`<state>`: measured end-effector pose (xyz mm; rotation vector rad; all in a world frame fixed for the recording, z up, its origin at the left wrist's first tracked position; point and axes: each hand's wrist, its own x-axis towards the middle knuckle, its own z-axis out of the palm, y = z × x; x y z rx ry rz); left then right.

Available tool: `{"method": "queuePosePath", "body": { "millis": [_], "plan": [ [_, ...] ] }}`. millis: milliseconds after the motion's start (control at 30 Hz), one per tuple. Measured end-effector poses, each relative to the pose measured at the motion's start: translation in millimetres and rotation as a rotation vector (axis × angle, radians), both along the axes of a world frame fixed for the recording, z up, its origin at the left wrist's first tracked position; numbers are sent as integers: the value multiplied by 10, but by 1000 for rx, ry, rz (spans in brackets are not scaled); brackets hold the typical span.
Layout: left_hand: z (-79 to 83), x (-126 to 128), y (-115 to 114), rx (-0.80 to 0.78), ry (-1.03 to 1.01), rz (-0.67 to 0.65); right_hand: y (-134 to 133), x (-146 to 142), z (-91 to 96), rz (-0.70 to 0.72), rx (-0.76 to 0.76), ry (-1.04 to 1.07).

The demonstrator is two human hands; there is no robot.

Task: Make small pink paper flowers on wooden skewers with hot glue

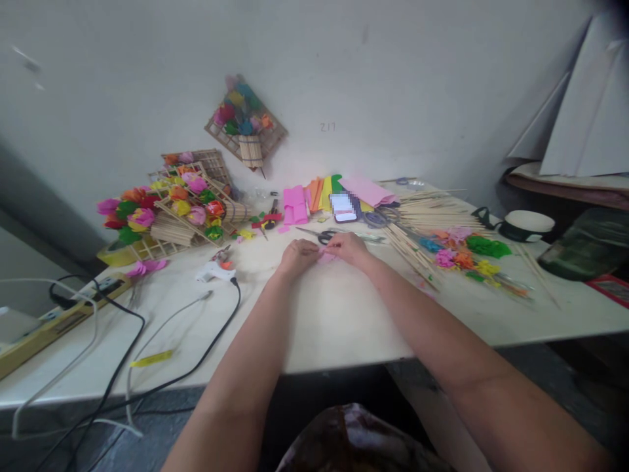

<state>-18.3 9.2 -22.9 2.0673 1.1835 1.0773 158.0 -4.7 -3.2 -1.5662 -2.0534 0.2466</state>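
Observation:
Both hands meet over the middle of the white table, pinching a small piece of pink crepe paper [326, 256]. My left hand [299, 254] has its fingers closed on the paper's left side. From the right, my right hand [350, 248] grips the same piece, partly hiding it. Just beyond my fingers lie dark-handled scissors [324, 236]. Behind them are folded pink paper [295, 204], strips of orange, yellow and green paper, a larger light-pink sheet [368, 190] and a phone [343, 207].
Finished paper-flower baskets [181, 210] crowd the back left; another hangs on the wall. A white glue gun [215, 272], cables and a power strip [63, 318] lie at left. Bamboo sticks [437, 210], wrapped paper flowers [462, 259] and a dark jar [584, 246] occupy the right.

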Motion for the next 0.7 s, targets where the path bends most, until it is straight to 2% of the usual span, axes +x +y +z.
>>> {"method": "queuePosePath", "body": {
  "millis": [167,367,567,700],
  "plan": [
    [-6,18,10,-22,-180,31,46,0,-57,47,29,186],
    [37,6,-33,-126,-282,-26,45,7,-66,117,-98,478],
    [57,14,-53,-225,-258,-34,69,11,-76,130,-83,428],
    [54,26,-50,-221,-225,3,54,-5,-57,160,-83,408]
  ]
}}
